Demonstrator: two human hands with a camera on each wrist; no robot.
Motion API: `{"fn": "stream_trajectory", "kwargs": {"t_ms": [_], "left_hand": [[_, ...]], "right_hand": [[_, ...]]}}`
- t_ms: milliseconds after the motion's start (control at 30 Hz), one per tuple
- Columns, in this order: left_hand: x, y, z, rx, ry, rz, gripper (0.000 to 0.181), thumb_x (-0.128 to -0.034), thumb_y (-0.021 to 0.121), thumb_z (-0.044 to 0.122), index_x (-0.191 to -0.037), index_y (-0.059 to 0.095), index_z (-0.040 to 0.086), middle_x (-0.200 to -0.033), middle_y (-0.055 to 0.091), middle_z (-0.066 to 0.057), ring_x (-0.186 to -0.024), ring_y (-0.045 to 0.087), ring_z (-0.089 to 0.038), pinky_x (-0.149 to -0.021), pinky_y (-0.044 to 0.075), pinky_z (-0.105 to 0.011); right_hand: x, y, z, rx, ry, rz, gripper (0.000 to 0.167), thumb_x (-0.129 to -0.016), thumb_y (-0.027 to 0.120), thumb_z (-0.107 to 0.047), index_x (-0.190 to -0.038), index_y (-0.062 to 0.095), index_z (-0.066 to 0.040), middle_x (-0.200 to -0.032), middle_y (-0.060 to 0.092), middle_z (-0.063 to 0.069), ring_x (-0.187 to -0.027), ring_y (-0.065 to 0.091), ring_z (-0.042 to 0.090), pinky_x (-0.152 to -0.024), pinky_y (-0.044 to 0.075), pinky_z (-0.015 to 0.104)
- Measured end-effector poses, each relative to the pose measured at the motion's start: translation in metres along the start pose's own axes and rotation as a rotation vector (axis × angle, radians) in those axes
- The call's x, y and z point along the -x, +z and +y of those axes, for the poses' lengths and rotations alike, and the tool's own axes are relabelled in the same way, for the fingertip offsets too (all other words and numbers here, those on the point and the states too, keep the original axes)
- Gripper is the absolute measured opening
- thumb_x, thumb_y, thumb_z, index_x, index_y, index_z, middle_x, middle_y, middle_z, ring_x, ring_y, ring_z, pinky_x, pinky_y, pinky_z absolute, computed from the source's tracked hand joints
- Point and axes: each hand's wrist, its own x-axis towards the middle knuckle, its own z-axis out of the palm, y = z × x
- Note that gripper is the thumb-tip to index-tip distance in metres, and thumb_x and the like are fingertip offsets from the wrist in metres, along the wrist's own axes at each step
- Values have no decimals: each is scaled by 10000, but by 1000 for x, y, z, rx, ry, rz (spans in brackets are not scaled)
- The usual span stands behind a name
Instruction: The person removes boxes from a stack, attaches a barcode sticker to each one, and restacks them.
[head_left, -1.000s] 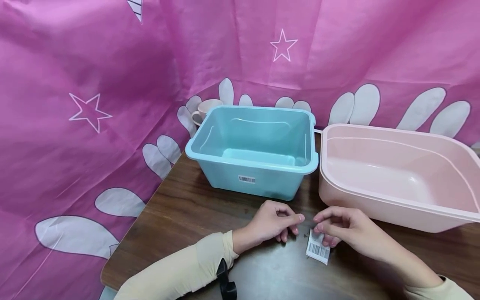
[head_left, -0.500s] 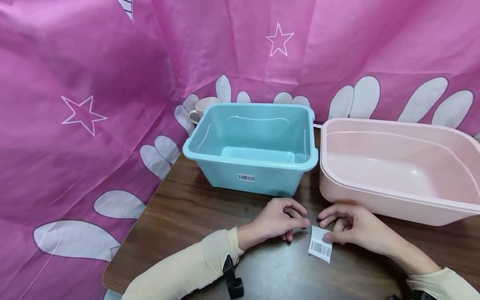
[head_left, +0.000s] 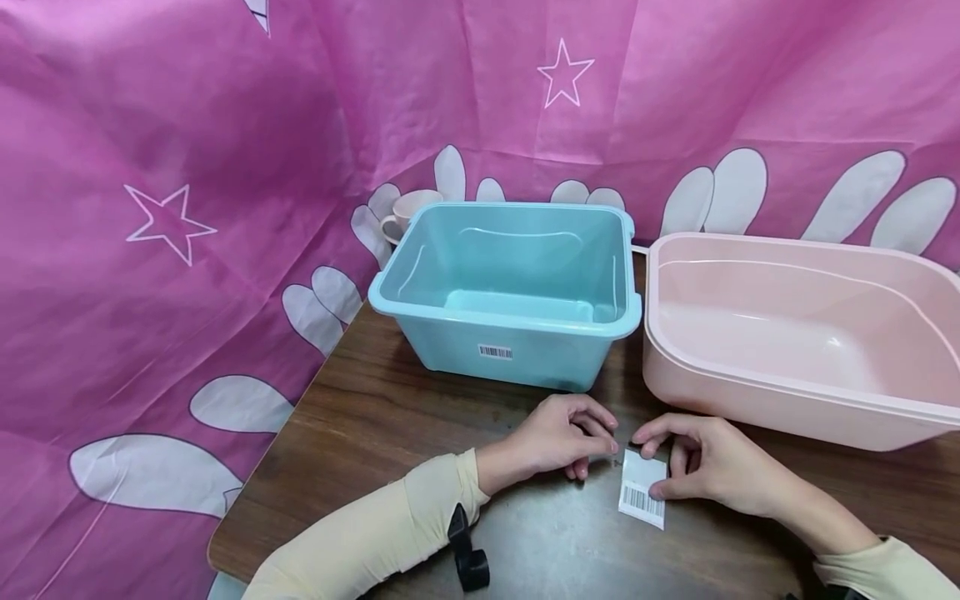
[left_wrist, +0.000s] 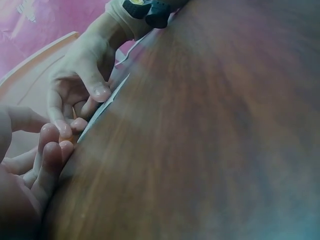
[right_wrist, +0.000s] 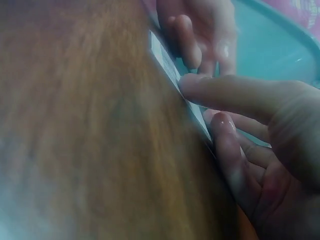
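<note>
A small white barcode label lies flat on the brown wooden table, printed side up. My right hand is at its right side, the thumb touching the label's edge and the index finger by its top corner. Loosely bent, the fingers of my left hand stop just left of the label, holding nothing that I can see. In the right wrist view the right thumb rests on the label. The left wrist view shows the label edge-on, with both hands' fingertips close together at its far end.
Behind the hands stands a light blue plastic tub with a barcode sticker on its front. A pale pink tub is at its right. A pinkish cup shows behind the blue tub. Pink patterned cloth hangs around the table.
My right hand has shifted from over the label's top to its right edge, uncovering more of it. The left hand has moved slightly right. The head view has tilted a little.
</note>
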Motion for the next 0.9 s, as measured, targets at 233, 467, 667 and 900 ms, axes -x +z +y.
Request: {"fn": "stream_trajectory", "kwargs": {"t_ms": [233,467,667,900], "left_hand": [[0,-2,-1,-2,-8,-24,161,-874,712,1,-1032,687,9,-745,677,60,-416,528,-86,-409,449,-202],[-1,-1,-3,-14,-9,-32,137,-867,720,7,-1003,706,21,-725,665,63,-418,525,-86,-411,450,-199],[1,0,-2,-2,-10,-34,147,-858,727,5,-1003,708,-1,-705,654,73,-413,512,-76,-409,437,-191],[2,0,-1,56,-7,-32,183,-847,721,-33,-1029,701,-43,-698,649,61,-413,480,-77,-398,416,-181]], "right_hand": [[-1,2,-3,29,7,17,413,-741,891,-139,-1100,687,-139,-830,670,-90,-569,556,17,-492,452,215],[0,6,-5,78,26,81,334,-757,872,-112,-1040,705,-165,-766,649,-145,-584,535,8,-494,429,210],[0,8,-6,20,49,122,284,-791,844,-79,-1032,713,-152,-666,601,-123,-551,533,36,-438,420,232],[0,9,-7,-36,70,135,258,-819,811,-41,-1048,706,-95,-723,678,-83,-525,545,56,-418,445,255]]}}
